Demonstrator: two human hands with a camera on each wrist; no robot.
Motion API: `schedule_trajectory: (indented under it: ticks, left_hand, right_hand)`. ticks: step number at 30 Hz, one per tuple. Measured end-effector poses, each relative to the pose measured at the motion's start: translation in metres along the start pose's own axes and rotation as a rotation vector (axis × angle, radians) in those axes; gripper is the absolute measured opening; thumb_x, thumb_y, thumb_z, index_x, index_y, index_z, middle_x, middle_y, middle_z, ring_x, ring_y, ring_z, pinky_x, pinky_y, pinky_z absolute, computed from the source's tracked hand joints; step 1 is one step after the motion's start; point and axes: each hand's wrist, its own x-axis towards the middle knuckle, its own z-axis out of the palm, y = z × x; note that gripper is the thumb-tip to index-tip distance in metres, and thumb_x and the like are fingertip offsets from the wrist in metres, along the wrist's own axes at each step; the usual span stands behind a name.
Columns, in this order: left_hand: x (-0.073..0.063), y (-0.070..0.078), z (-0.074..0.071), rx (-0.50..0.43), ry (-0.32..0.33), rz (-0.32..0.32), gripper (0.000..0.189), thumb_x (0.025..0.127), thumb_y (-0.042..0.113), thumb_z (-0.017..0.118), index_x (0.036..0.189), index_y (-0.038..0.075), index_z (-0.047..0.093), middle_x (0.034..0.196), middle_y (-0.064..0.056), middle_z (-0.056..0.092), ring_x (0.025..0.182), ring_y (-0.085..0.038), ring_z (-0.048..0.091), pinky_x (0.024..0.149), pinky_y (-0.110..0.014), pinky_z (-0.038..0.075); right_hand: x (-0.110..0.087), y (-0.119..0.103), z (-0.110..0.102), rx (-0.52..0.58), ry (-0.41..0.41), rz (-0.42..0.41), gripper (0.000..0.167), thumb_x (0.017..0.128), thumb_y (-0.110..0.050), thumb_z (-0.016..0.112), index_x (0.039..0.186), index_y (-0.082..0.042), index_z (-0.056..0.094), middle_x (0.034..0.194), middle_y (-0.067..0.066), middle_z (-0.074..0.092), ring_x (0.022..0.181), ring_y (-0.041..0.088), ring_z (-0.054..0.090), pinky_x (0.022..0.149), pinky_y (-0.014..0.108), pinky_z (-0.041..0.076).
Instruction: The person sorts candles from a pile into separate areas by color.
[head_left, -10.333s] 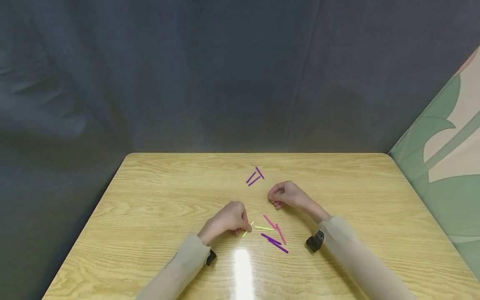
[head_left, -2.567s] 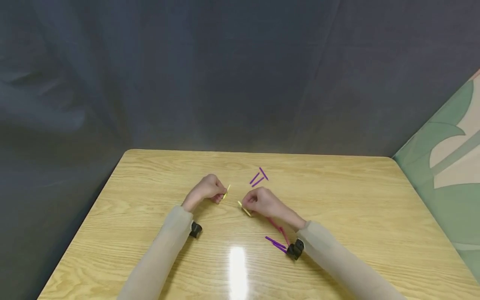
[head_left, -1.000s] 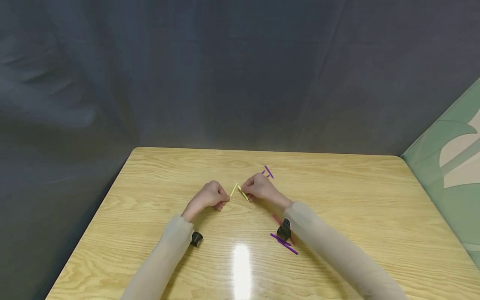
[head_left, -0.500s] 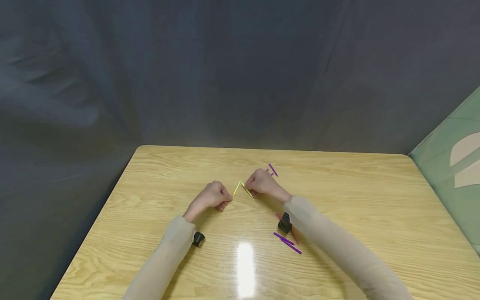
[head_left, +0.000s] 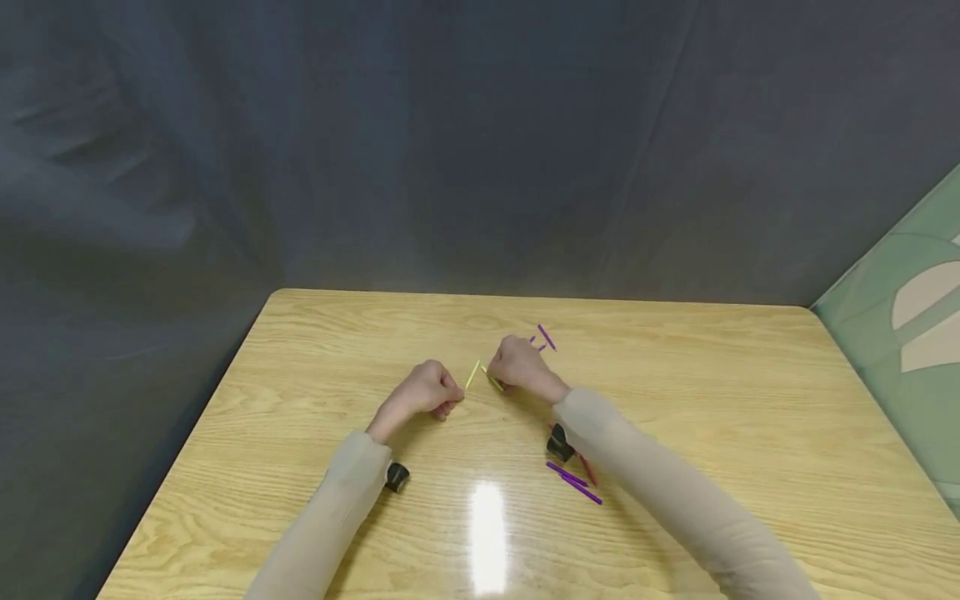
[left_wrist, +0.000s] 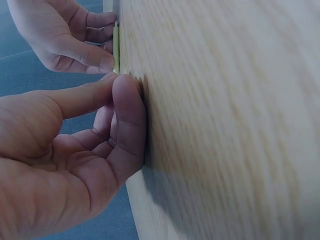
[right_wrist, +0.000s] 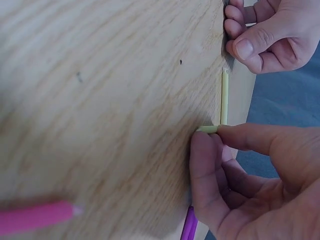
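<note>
Two thin yellow sticks lie end to end at an angle on the wooden table, their far ends close together. My right hand [head_left: 517, 363] pinches one yellow stick [right_wrist: 207, 129] between thumb and index finger, covering part of it. The other yellow stick [head_left: 472, 375] lies flat to its left. Beside the near end of that stick is my left hand [head_left: 427, 390], thumb and index fingertip together; in the right wrist view a small gap separates the left hand [right_wrist: 272, 37] from the stick's end [right_wrist: 224, 97]. Nothing shows in its fingers.
Past my right hand are purple sticks [head_left: 547, 337], partly covered. Two more purple sticks [head_left: 582, 490] and a pink stick [head_left: 588, 469] lie under and beside my right forearm. A dark curtain stands behind the wooden table [head_left: 300, 358]. A patterned panel [head_left: 892, 292] is at right.
Both yellow sticks have come from the near pile to farther up the table and been brought together into an angle. Since half a second ago the right hand has turned slightly; the left barely moved.
</note>
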Motion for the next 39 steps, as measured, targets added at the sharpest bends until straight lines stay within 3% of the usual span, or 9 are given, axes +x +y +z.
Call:
schedule_trajectory:
  ticks: [5, 15, 22, 29, 39]
  left_hand:
    - [0.0, -0.001, 0.0, -0.002, -0.001, 0.002, 0.022, 0.092, 0.002, 0.064, 0.071, -0.006, 0.066, 0.059, -0.009, 0.059, 0.049, -0.013, 0.054, 0.051, -0.026, 0.055]
    - [0.0, 0.001, 0.0, 0.009, -0.001, 0.002, 0.022, 0.092, 0.003, 0.064, 0.072, -0.005, 0.066, 0.06, -0.008, 0.059, 0.049, -0.012, 0.054, 0.052, -0.026, 0.055]
    - [0.0, 0.002, 0.001, 0.006, -0.003, -0.001, 0.021, 0.092, 0.003, 0.064, 0.073, -0.005, 0.066, 0.061, -0.009, 0.06, 0.05, -0.013, 0.055, 0.053, -0.027, 0.056]
    - [-0.001, 0.002, 0.001, -0.037, -0.016, 0.003, 0.016, 0.091, 0.001, 0.063, 0.078, -0.007, 0.068, 0.065, -0.012, 0.062, 0.052, -0.013, 0.058, 0.054, -0.028, 0.057]
    - [-0.003, 0.006, 0.003, -0.1, -0.082, 0.023, 0.013, 0.092, -0.002, 0.06, 0.086, -0.011, 0.067, 0.07, -0.015, 0.065, 0.053, -0.015, 0.061, 0.056, -0.03, 0.058]
  right_hand:
    - [0.003, 0.002, 0.003, -0.014, 0.006, 0.009, 0.037, 0.073, 0.003, 0.051, 0.04, -0.013, 0.045, 0.039, 0.002, 0.049, 0.033, 0.009, 0.044, 0.034, 0.017, 0.024]
    - [-0.001, 0.006, 0.002, 0.045, 0.004, -0.074, 0.041, 0.079, 0.003, 0.056, 0.042, -0.012, 0.046, 0.037, -0.006, 0.041, 0.031, 0.006, 0.04, 0.034, 0.015, 0.027]
    - [-0.003, 0.008, 0.0, 0.07, 0.002, -0.083, 0.031, 0.08, 0.003, 0.058, 0.049, 0.0, 0.056, 0.042, 0.004, 0.052, 0.034, 0.007, 0.043, 0.036, 0.015, 0.031]
    - [-0.005, 0.011, 0.0, 0.079, 0.007, -0.107, 0.03, 0.08, 0.003, 0.057, 0.05, 0.002, 0.057, 0.046, 0.009, 0.057, 0.035, 0.007, 0.044, 0.038, 0.015, 0.034]
    - [-0.01, 0.016, -0.002, 0.08, -0.02, -0.181, 0.028, 0.076, 0.006, 0.054, 0.049, 0.002, 0.056, 0.038, -0.008, 0.041, 0.035, 0.004, 0.034, 0.038, 0.017, 0.025]
